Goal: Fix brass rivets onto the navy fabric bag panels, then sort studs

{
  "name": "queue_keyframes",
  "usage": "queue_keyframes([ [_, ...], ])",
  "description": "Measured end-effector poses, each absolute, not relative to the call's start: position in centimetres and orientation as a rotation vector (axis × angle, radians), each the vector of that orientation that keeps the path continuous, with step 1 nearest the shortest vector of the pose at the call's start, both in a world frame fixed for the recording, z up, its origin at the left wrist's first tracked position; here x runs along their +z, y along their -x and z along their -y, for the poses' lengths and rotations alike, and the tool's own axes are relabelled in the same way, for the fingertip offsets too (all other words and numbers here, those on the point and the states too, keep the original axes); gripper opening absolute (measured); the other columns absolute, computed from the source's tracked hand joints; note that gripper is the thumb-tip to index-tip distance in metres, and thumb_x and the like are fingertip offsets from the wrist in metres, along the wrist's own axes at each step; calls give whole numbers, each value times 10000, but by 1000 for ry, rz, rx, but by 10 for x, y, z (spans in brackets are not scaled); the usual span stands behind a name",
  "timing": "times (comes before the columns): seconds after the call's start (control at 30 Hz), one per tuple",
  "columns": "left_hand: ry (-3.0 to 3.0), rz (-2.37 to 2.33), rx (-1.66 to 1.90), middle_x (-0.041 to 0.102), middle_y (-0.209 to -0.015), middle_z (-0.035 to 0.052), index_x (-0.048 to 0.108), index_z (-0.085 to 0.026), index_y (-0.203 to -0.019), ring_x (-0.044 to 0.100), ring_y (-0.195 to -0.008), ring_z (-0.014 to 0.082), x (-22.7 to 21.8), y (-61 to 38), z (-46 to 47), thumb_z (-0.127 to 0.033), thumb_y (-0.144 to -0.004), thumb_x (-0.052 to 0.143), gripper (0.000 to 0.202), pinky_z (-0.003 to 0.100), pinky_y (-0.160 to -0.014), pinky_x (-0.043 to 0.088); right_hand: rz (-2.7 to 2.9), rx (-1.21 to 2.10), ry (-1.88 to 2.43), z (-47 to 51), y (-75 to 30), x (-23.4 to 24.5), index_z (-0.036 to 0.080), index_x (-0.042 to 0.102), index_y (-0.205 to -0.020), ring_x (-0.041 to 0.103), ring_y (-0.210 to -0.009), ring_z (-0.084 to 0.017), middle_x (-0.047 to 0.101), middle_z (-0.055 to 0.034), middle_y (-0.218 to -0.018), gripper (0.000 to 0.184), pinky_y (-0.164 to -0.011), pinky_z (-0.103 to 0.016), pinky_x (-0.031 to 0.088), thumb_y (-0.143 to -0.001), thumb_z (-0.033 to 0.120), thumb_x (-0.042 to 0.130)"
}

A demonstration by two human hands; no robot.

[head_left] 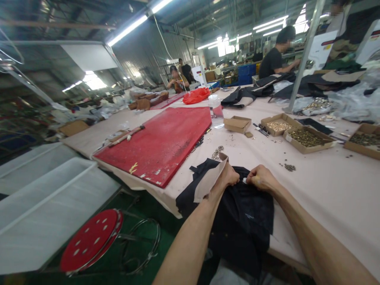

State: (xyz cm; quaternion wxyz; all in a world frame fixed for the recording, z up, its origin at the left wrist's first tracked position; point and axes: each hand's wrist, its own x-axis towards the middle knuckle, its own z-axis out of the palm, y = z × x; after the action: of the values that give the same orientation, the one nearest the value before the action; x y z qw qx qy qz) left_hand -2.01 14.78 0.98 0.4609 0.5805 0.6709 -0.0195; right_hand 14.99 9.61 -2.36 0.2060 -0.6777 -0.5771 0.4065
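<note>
Two hands, bare, both engaged with one black fabric article (249, 213). Left hand (231, 175): fingers curled and gripping the article's upper edge. Right hand (260, 179): fingers pressed together on the same edge, a small white piece (244, 180) at their tips; whether the piece itself is pinched cannot be told. Relation: the white piece sits between the hands, just beside the right, the nearer of the two. Bulk of the article lies on the wearer's side of the fingers; its long axis appears to run from the hands toward the wearer, the lower part hanging past the near edge of the tabletop (332, 198).

One beige panel (208, 182), beside the left wrist, over the black cloth. Beyond the article: metal rings (219, 151), a small heap. Right, farther off: loose dark bits (290, 168) and one cardboard tray (314, 149) of small brassy parts. Left: one red board (166, 138), flat, bearing a hammer-like tool (126, 137). Past the board's far right corner: one clear bottle (216, 114), upright. Floor, left: one red-topped stool (92, 239). Background, right: one co-worker (270, 61), dark top.
</note>
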Motion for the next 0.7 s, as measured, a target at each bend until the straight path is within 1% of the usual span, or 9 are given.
queue_keyframes([
  [0.1,-1464,-1623,159,667,-569,29,721,-122,-692,662,-579,156,9,28,-131,-158,-671,769,63,227,-561,538,1634,1054,1937,-98,-147,-27,193,778,-685,598,-558,-154,662,-43,-581,171,-497,-241,364,-631,354,801],
  [0.17,-1452,-1568,312,663,-566,28,718,-113,-687,660,-555,154,6,33,-122,-123,-654,762,56,231,-539,547,1663,982,1977,-100,-146,-29,203,769,-670,607,-585,-165,671,-50,-601,235,-501,-247,359,-614,423,826],
  [0.3,-1421,-1494,443,651,-528,48,704,-92,-614,650,-497,170,0,38,-117,-74,-623,721,26,266,-501,568,1705,946,2022,-103,-144,-32,207,748,-645,601,-583,-165,670,-51,-604,261,-486,-250,340,-618,453,828],
  [0.4,-1433,-1482,433,657,-527,58,705,-92,-608,670,-512,192,-2,38,-121,-78,-619,711,19,281,-506,584,1711,995,2011,-104,-143,-32,194,732,-638,581,-540,-153,644,-42,-563,268,-473,-246,341,-639,448,815],
  [0.47,-1444,-1518,364,665,-538,60,698,-98,-597,680,-528,197,-3,36,-126,-81,-612,728,37,280,-515,589,1701,1046,2018,-105,-141,-32,185,727,-646,560,-496,-148,620,-36,-528,277,-461,-248,343,-656,452,801],
  [0.6,-1516,-1596,141,678,-567,77,640,-106,-500,680,-559,184,-4,27,-136,-62,-628,736,165,270,-560,591,1694,1048,2057,-107,-136,-30,176,711,-648,545,-458,-148,588,-34,-485,294,-442,-250,340,-660,456,802],
  [0.7,-1567,-1661,116,670,-556,88,594,-113,-444,666,-557,187,-3,23,-136,-39,-631,734,244,287,-579,586,1722,1035,2080,-108,-134,-28,175,687,-630,548,-454,-151,564,-33,-451,302,-440,-242,351,-658,450,810],
])
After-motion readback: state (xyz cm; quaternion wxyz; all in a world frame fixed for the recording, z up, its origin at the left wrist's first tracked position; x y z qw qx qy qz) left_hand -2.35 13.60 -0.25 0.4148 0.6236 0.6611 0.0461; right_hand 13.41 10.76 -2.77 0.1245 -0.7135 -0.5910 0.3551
